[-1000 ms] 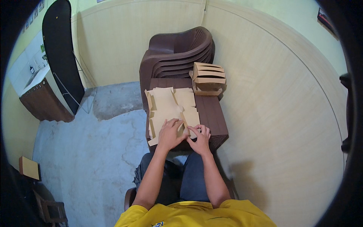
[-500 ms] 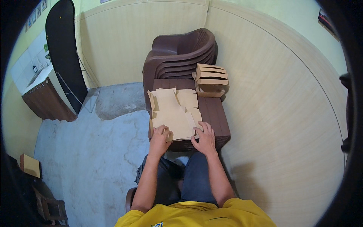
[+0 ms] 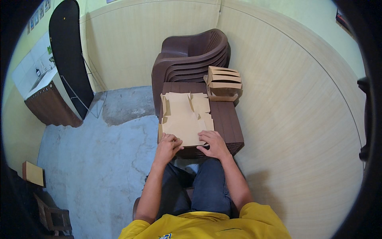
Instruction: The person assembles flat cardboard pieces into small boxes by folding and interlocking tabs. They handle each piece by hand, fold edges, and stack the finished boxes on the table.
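Note:
A flat brown cardboard box blank (image 3: 181,119) with creased, partly raised flaps lies on a dark brown plastic table (image 3: 227,123) in front of me. More cardboard edges show beneath its left side. My left hand (image 3: 168,148) is curled over the near left corner of the blank, thumb and fingers closed on the edge. At the near right corner my right hand (image 3: 215,144) grips the same edge, its fingers bent over the top and its thumb below. Both palms hide the corners.
Folded cardboard boxes (image 3: 225,83) stand stacked at the table's far right. Behind the table rise stacked brown plastic chairs (image 3: 191,55). A wood-patterned wall (image 3: 294,99) runs along the right. To the left are a folded black board on metal legs (image 3: 69,59) and a washbasin (image 3: 41,83).
Both hands have come closer together along the near edge of the blank. My right hand has shifted left and its fingers have bent in. The right-hand flap lies flatter.

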Tool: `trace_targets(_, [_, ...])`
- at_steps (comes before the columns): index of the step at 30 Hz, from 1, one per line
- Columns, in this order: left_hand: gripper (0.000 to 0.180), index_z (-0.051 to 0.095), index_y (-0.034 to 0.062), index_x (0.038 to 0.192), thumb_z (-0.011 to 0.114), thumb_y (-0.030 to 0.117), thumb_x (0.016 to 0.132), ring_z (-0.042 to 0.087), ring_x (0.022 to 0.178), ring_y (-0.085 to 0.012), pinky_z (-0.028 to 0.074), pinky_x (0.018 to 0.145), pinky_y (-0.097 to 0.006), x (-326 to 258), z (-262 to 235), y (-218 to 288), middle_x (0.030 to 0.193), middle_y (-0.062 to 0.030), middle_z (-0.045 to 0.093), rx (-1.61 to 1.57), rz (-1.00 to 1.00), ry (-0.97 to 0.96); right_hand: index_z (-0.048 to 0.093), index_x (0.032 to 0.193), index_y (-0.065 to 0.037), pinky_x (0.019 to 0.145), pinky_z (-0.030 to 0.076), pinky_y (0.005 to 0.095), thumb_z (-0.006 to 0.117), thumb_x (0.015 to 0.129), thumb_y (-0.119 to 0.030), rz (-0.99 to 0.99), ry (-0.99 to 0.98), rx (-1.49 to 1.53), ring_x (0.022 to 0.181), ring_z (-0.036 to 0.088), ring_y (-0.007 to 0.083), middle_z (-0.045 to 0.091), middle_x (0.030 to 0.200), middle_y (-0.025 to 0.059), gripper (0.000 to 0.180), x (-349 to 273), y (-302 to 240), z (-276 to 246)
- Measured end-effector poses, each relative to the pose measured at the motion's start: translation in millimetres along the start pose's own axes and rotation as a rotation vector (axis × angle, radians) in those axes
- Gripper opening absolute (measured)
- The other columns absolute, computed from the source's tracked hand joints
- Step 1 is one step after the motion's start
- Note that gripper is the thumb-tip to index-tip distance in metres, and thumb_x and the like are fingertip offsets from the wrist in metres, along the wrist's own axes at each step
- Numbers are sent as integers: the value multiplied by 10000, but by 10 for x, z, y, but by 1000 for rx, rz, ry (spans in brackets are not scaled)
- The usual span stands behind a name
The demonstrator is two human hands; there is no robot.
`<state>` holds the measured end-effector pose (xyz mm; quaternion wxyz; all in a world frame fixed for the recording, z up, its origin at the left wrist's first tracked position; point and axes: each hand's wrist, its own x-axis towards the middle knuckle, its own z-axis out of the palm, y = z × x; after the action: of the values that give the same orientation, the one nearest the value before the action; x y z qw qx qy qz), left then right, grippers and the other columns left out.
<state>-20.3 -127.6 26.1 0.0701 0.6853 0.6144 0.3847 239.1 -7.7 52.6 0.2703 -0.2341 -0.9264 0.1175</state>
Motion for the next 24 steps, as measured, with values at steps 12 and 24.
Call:
trace_targets(12, [299, 844, 102, 1076, 886, 270, 832, 703, 1119, -274, 565, 1038, -402, -130, -212, 4, 1071, -56, 740, 113, -41, 89, 706, 1024, -72, 1048, 467, 468, 781, 944, -258, -17, 137, -23, 1252, 659, 300, 724, 1307, 74, 216, -63, 1, 172])
trace_targets(24, [155, 839, 27, 954, 884, 145, 864, 743, 1082, -271, 574, 931, -380, -296, -52, -320, 1012, -86, 751, -343, -208, 259, 645, 908, -35, 886, 467, 459, 801, 928, -233, 83, 196, -5, 989, 632, 337, 634, 997, 97, 253, 36, -19, 258])
